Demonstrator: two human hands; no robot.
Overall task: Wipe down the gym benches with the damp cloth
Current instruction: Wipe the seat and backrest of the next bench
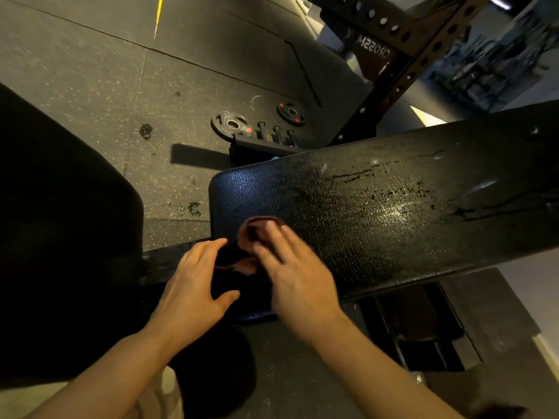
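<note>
Both hands at bench [378, 213] near end: right hand [298, 276], blurred, seemingly presses cloth [257, 234] flat-fingered; left hand [193, 285] released, empty; bunched cloth may slip off edge.

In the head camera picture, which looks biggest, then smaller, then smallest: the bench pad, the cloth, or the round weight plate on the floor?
1. Bench pad, by far.
2. Cloth and left weight plate: they look alike; the plate lies farther away, so no ranking.

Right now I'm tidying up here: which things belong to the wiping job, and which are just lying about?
In use: cloth, bench pad, left hand, right hand.
Lying about: two weight plates, rack upright.
</note>
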